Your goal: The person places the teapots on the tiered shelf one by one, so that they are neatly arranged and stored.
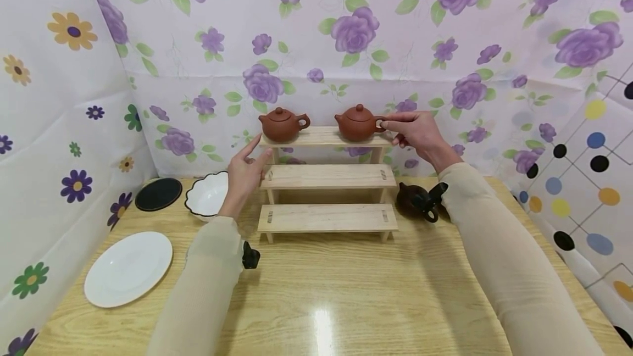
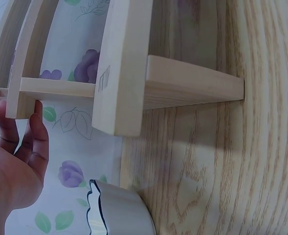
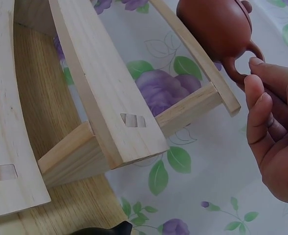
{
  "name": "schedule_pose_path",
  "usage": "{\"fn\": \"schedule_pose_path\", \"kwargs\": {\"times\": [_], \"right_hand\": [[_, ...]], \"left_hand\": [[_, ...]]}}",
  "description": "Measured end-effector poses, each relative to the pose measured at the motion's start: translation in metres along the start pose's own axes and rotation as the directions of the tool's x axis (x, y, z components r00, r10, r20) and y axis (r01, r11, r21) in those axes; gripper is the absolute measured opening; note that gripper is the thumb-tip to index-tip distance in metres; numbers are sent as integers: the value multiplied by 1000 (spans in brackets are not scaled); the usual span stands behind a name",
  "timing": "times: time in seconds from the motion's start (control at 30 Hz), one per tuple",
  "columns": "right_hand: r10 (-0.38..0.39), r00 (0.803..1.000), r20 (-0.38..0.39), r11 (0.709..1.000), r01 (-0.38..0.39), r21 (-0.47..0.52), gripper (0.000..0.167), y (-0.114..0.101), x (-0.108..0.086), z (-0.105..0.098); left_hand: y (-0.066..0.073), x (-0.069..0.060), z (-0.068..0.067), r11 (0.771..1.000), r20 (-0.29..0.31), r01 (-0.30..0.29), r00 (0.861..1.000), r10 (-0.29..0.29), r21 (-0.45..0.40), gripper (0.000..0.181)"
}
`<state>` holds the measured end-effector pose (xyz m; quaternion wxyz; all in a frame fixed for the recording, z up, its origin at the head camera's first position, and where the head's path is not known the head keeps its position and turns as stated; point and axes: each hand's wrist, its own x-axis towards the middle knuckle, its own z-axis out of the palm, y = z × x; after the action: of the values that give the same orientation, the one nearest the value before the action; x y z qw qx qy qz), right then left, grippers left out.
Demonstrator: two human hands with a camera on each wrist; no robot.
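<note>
Both pinches a brown teapot [image 1: 357, 124] by its handle [image 3: 233, 74] with the right hand [image 1: 414, 132], atop the wooden stand [image 1: 327, 176] at the frame's upper centre, and touches the stand's left end with the left hand [image 1: 245, 172] (cannot tell if gripping), so risks a topple from one uneven tug.

I work in what looks like a makeshift tabletop setting, kind of room uncertain, because creased rose-printed sheeting [image 1: 198, 40] backs the upper frame, daisy-printed sheeting [image 1: 44, 144] closes the left side, dotted sheeting [image 1: 581, 202] the right, and a wood-grain table [image 1: 306, 279] spans the lower part.
</note>
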<state>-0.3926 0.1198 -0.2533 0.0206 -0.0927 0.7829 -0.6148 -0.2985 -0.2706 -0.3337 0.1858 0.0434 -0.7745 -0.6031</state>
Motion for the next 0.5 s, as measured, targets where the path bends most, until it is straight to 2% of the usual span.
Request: {"fn": "schedule_pose_path", "kwargs": {"times": [0.2, 0.5], "right_hand": [[-1, 1000, 10, 1000, 1, -18, 41, -1, -5, -5], [-17, 1000, -25, 999, 16, -51, 52, -4, -23, -27]], "left_hand": [[0, 0, 2, 1000, 5, 5, 1000, -5, 6, 57], [2, 0, 1, 1000, 9, 27, 1000, -27, 4, 59]]}}
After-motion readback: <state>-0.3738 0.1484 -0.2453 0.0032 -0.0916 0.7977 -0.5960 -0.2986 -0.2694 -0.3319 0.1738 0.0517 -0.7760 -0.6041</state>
